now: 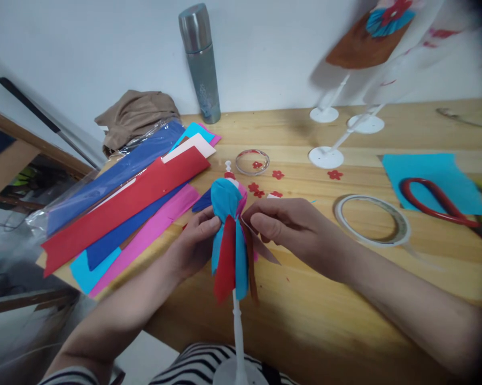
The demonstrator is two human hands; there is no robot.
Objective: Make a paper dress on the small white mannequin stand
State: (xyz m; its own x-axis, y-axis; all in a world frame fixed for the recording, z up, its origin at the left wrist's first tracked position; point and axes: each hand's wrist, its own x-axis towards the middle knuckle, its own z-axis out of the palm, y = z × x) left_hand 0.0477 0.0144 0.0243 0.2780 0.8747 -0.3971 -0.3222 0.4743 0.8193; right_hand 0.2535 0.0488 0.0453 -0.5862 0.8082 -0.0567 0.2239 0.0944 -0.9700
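Note:
A gathered crepe paper bundle [227, 198] sits over a white plastic stand [238, 326], whose round base is at my lap. Its top is a rounded blue and pink puff; below the pinched neck hang red, blue and brown strips. My left hand [199, 235] is closed around its left side, thumb against the neck, other fingers partly hidden behind. At the right of the neck, my right hand [289, 230] pinches with thumb and forefinger. A pale pointed paper strip [268, 252] comes out from under these fingers and slants downward.
Crepe paper sheets [124, 214] lie left beside a brown cloth [139, 115]. A steel flask [203, 69] stands behind. Small red flowers [278, 175] and a clear ring [252, 172] lie ahead. Right are a tape roll [403, 227], red-handled scissors [437, 214] and white stands [326, 157].

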